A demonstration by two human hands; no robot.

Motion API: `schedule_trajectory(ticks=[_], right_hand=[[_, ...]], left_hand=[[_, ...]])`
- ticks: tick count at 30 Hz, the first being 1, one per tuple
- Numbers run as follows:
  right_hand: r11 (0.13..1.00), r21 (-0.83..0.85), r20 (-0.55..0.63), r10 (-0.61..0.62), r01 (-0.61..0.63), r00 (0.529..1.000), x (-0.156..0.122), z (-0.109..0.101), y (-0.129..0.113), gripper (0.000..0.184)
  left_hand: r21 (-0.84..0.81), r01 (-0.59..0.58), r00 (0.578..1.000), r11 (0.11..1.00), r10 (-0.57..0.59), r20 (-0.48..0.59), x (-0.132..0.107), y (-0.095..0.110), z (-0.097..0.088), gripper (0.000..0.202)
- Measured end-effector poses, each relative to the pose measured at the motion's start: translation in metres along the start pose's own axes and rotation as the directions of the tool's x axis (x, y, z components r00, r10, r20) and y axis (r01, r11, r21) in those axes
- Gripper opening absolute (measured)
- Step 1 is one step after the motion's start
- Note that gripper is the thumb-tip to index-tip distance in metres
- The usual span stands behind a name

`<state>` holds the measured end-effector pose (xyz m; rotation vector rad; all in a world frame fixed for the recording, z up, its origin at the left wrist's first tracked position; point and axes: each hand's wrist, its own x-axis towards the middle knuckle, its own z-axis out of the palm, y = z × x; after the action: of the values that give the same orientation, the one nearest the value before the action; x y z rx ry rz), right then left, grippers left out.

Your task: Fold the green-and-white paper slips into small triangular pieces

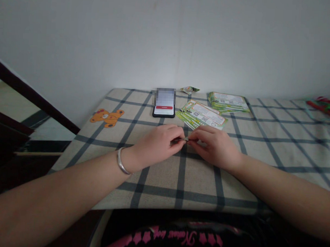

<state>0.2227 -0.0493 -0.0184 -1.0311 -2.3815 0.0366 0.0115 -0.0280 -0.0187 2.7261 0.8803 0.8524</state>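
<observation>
My left hand (pixel 164 140) and my right hand (pixel 214 145) meet over the middle of the table, fingertips almost touching. Between them both pinch a thin piece of paper (pixel 186 139), seen nearly edge-on. Most of it is hidden by my fingers, so its print and full shape do not show. Just beyond my hands lies a fanned group of green and white printed leaflets (pixel 206 116). A second stack of the same leaflets (pixel 228 100) is farther back on the right. A small folded leaflet piece (pixel 190 90) stands near the wall.
A phone (pixel 163 115) with a lit screen lies beyond my left hand. The checked tablecloth (pixel 162 185) carries a bear picture (pixel 107 117) at the left. Red and green items (pixel 325 107) sit at the far right edge. A wall (pixel 168 40) borders the table's back.
</observation>
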Motion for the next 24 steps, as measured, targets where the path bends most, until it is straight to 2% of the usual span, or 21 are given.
schedule_trajectory(ticks=[5,12,15,20,24], right_hand=[[1.0,-0.001,0.001,-0.015,0.015,1.0,0.0,-0.001,-0.003,0.012],[0.993,0.021,0.046,-0.115,0.114,0.992,0.0,0.002,0.0,0.013],[0.996,0.043,0.031,-0.084,0.082,0.996,0.001,0.002,0.001,0.012],[0.993,0.12,0.0,0.013,-0.013,1.0,0.002,0.004,0.003,0.005],[0.98,0.181,-0.002,0.081,-0.079,0.997,0.001,0.005,0.006,0.004]], left_hand=[[0.047,0.004,1.0,0.999,-0.004,0.005,0.0,0.004,0.001,0.012],[0.254,-0.015,0.999,0.967,0.004,0.045,0.0,0.008,0.0,0.012],[0.217,-0.015,0.998,0.976,0.002,0.059,0.001,0.003,0.0,0.011],[0.118,0.013,0.99,0.993,-0.03,0.14,0.003,-0.004,-0.001,0.015],[0.033,0.07,0.991,0.997,-0.073,0.115,0.003,-0.006,-0.001,0.015]])
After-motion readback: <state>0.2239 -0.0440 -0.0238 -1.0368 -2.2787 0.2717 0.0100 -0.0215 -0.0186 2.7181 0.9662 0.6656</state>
